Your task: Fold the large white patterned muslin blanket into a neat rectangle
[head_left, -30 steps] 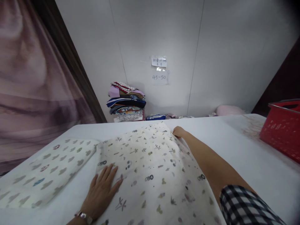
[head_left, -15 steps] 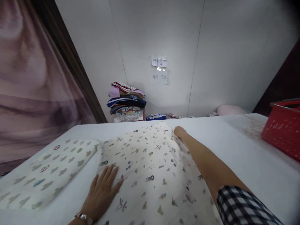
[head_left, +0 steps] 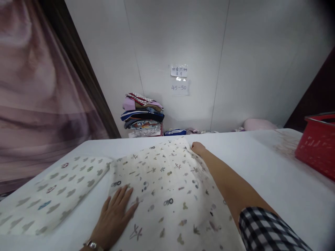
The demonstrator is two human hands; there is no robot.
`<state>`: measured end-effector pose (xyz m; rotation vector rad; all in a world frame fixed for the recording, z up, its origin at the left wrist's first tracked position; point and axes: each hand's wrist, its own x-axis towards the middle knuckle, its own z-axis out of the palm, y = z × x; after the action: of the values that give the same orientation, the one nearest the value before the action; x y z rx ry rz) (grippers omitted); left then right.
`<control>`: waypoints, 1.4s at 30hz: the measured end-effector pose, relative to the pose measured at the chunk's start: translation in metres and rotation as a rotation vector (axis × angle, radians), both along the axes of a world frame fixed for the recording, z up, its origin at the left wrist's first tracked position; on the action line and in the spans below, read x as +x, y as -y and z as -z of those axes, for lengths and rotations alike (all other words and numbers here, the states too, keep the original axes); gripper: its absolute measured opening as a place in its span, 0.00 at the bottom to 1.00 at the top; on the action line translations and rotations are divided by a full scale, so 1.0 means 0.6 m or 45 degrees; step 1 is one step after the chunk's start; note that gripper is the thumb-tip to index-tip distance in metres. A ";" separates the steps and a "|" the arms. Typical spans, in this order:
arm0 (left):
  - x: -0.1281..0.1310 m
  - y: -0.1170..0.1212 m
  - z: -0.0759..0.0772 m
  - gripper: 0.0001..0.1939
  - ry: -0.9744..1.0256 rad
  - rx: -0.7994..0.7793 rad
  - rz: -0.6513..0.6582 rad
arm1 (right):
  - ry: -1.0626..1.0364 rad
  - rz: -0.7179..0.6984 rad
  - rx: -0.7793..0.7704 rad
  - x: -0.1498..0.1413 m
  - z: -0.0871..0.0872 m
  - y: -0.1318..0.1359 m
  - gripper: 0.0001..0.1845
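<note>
A thin white cloth (head_left: 162, 188) printed with small palm trees, leaves and ice creams is spread on the white table in front of me. My left hand (head_left: 116, 211) lies flat on its left side, fingers spread. Stretched out to the cloth's far right corner, my right hand (head_left: 198, 148) is closed on the edge there; the fingertips are hidden behind the hand. To the left, partly at the printed cloth's edge, lies another white cloth (head_left: 59, 188) with a grey cloud pattern, untouched by either hand.
A red basket (head_left: 316, 148) stands on the table (head_left: 272, 174) at the right. Beyond the far edge are a stack of folded clothes (head_left: 143, 115) and a pink bundle (head_left: 259, 124) against the wall. A pink curtain (head_left: 39, 97) hangs at the left.
My right hand has shifted slightly to the left with the cloth's far right corner in it. My left hand stays flat in place. The view has tilted a little.
</note>
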<state>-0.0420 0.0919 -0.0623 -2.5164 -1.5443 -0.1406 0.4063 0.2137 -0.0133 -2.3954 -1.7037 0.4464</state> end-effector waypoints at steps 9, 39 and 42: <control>0.008 0.006 -0.018 0.32 -0.006 -0.051 -0.044 | -0.003 0.149 0.076 -0.007 0.013 -0.002 0.16; 0.038 0.033 -0.057 0.35 0.158 -0.387 -0.184 | 0.336 -0.462 0.263 -0.059 0.081 0.063 0.34; 0.038 0.035 -0.057 0.35 0.198 -0.396 -0.185 | 0.338 -0.468 0.091 -0.060 0.086 0.061 0.38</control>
<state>-0.0190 0.0710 -0.0280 -2.6630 -1.9385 -0.0822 0.3701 0.1772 -0.0649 -2.1706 -2.2463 0.1100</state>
